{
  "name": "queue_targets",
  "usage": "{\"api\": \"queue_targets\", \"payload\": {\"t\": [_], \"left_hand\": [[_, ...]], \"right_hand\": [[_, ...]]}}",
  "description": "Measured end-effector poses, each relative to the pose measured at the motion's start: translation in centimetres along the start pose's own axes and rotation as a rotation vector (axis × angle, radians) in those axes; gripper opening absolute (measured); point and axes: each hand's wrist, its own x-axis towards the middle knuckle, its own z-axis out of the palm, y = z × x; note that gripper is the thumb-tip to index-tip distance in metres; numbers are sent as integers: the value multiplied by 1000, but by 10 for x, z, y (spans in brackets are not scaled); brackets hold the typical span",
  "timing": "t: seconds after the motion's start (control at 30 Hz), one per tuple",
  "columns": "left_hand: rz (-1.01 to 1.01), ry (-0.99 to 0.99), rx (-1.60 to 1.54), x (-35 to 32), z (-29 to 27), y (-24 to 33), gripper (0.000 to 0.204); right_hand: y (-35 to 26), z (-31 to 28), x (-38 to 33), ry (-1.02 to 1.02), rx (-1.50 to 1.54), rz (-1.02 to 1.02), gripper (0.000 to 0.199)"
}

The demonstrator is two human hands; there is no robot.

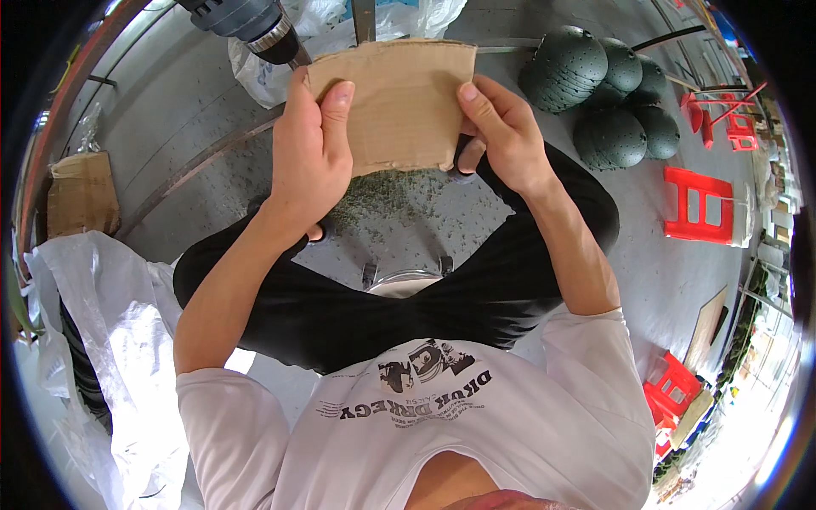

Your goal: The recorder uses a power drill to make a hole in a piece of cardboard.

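Observation:
Between my two hands I hold a piece of brown cardboard (404, 106), roughly rectangular with torn edges, raised above my spread knees. My left hand (314, 149) grips its left edge, thumb lying on the face towards me and fingers behind. On the opposite edge my right hand (506, 132) is closed the same way, thumb near the upper right corner. The fingers behind the cardboard are mostly hidden. Just beyond the upper left corner is a grey power drill (251, 30) with a black and silver chuck, its tip close to the cardboard.
Dark green dotted domes (563, 70) are stacked on the floor at the far right. Red plastic stools (699, 206) stand farther right. Green scraps (391, 204) litter the floor between my feet. White plastic sheeting (127, 340) and a cardboard box (82, 195) are at left.

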Motion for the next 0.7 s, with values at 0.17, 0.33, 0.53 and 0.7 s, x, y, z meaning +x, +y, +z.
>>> {"api": "queue_targets", "payload": {"t": [0.17, 0.33, 0.53, 0.7], "left_hand": [[-6, 8, -2, -4, 4, -5, 28], [-121, -153, -242, 1, -13, -8, 32], [-440, -491, -347, 6, -39, 0, 31], [109, -343, 101, -2, -18, 6, 27]], "right_hand": [[5, -2, 1, 45, -168, 5, 35], [3, -10, 1, 76, -302, 8, 33], [6, -17, -4, -27, -515, -38, 28], [0, 8, -8, -264, -797, -187, 19]]}}
